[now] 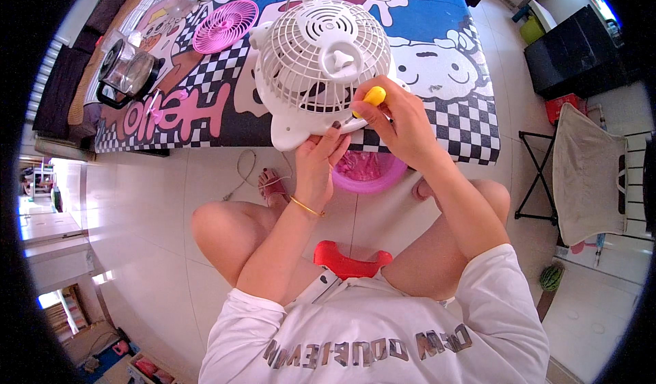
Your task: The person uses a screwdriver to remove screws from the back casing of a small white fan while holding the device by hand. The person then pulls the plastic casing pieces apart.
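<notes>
Fan body: small white plastic desk fan (318,59), rear housing with its slotted grille turned up, resting at the near edge of the cartoon-print bed cover (437,15) and overhanging it a little.
Left hand: left hand (320,169) just below the fan, fingers curled up under the rim, closed on the housing and steadying it; thin gold bangle (306,208) on the wrist.
Right hand: right hand (400,128) at the fan's lower right edge, wrapped tight round a yellow-handled screwdriver (373,98); shaft angled down toward the rim, tip hidden behind the fingers, so contact with a screw not confirmed.
Done so far: pink round fan grille (225,25) lying off to the fan's upper left on the cover, well apart, looking already removed; pink plastic basin (369,172) on the floor just under the fan.
In hand now: by the look of it, work on a fastener at the rim of the rear housing.
Left to do: housing apparently in one piece, so likely mid-job; number of screws out or remaining not readable here.
Nearby: clear glass kettle with black handle (126,73) far left of the fan on the cover; red plastic stool (348,259) below the fan, between the knees.
</notes>
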Tool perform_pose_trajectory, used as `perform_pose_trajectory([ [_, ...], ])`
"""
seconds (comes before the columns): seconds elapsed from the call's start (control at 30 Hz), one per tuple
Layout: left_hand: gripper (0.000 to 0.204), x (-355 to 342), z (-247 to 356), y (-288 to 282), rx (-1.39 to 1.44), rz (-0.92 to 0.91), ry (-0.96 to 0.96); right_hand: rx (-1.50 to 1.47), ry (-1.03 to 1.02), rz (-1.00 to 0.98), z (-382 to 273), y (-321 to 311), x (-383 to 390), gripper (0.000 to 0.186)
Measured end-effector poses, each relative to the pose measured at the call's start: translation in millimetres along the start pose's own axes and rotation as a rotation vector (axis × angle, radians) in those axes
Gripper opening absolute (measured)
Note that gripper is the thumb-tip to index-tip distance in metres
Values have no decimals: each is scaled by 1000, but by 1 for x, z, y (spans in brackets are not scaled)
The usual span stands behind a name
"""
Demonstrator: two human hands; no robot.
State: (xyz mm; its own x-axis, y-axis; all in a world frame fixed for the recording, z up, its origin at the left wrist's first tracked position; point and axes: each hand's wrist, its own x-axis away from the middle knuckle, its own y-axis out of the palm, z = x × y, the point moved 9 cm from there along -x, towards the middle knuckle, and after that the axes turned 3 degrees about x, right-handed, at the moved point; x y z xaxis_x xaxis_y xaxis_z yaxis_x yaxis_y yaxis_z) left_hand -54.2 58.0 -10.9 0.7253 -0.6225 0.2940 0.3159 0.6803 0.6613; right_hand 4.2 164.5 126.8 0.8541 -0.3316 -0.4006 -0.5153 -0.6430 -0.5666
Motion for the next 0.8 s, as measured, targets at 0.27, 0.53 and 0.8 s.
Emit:
perform_pose_trajectory([
  [0.27, 24, -1, -1, 1, 20, -1, -2, -21, -11, 1, 2, -5, 0, 15],
  [0.53, 24, -2, -2, -1, 15, -10, -6, 225, -252, -1, -17, -8, -3, 17],
  [0.8, 22, -1, 0, -2, 20, 7, 18, 72, -53, -121, -5, -12, -11, 24],
])
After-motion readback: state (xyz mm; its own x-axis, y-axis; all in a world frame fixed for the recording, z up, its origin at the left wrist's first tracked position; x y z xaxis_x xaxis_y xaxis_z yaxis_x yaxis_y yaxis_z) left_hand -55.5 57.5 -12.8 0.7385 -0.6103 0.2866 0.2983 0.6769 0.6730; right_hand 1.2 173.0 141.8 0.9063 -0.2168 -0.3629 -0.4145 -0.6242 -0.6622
